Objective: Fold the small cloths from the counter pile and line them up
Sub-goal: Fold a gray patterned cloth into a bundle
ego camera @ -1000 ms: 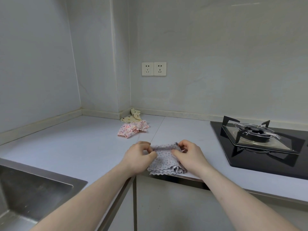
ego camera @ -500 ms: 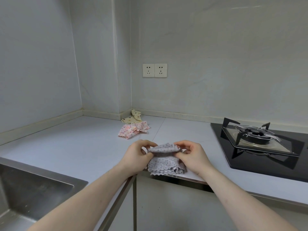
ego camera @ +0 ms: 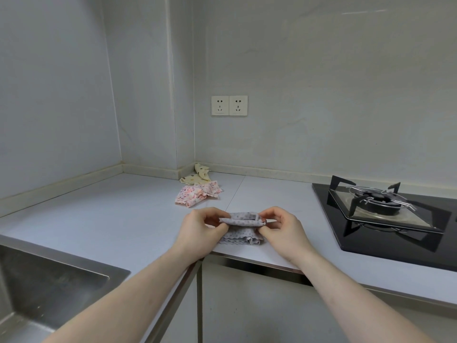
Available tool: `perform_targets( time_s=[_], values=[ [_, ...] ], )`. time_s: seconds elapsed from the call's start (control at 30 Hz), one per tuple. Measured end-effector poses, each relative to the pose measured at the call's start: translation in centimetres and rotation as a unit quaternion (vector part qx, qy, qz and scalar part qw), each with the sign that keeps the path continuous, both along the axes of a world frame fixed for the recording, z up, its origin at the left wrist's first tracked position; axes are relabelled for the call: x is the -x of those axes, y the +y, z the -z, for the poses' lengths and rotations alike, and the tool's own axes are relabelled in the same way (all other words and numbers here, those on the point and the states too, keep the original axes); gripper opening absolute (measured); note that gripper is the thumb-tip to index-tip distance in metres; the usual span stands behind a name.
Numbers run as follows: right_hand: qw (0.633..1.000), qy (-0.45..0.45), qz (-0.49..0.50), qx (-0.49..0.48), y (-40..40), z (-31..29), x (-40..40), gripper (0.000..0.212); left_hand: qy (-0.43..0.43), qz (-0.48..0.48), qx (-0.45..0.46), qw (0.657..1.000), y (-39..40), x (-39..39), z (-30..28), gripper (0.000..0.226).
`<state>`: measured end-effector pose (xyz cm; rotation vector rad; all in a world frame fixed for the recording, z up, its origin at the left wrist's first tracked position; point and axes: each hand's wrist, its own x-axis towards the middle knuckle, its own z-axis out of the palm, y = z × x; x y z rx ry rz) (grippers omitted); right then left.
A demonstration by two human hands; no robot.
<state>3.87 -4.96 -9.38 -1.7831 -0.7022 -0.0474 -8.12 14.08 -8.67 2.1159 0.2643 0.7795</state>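
— Two hands are occupied with one cloth? What is held, and where?

— Yes. The grey dotted cloth (ego camera: 241, 227) is pinched at its left end by the left hand (ego camera: 200, 231) and at its right end by the right hand (ego camera: 284, 231), thumbs and fingers curled round the raised fold. It lies at the near edge of the counter (ego camera: 99, 219), between the sink (ego camera: 49, 280) on the left and the stove (ego camera: 385, 214) on the right.

— What could go wrong?

— The fold could be laid crooked if one end is lowered before the other, and the layers underneath could slide apart. The cloth could also be dragged off the near edge, so close is it.

— And the rest of the pile?

— A pink cloth (ego camera: 197, 195) and a cream cloth (ego camera: 196, 177) are left unfolded, far back near the corner.

— What is different from a second ago?

— The far edge, then flat on the counter, has been lifted and rolled toward the near side.
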Motion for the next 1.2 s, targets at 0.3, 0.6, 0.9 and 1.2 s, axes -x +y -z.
perform_targets(
  time_s=[0.3, 0.6, 0.9, 1.2],
  values=[
    [0.993, -0.085, 0.01, 0.078, -0.1, -0.1, 0.8, 0.017, 0.058, -0.048, -0.068, 0.995, -0.3, 0.1, -0.1, 0.018],
    [0.994, -0.048, -0.021, 0.096, 0.0, 0.0, 0.9, 0.011, 0.064, -0.093, -0.053, 0.992, -0.4, 0.0, -0.2, 0.034],
    [0.98, -0.101, -0.013, 0.17, 0.6, 0.4, 0.1, 0.029, -0.01, -0.092, -0.182, 0.979, -0.1, 0.0, 0.3, 0.013],
    [0.972, -0.125, 0.003, 0.198, 0.6, 0.3, 0.5, 0.031, 0.064, -0.052, -0.176, 0.981, -0.6, -0.5, 0.4, 0.023]
  ],
)
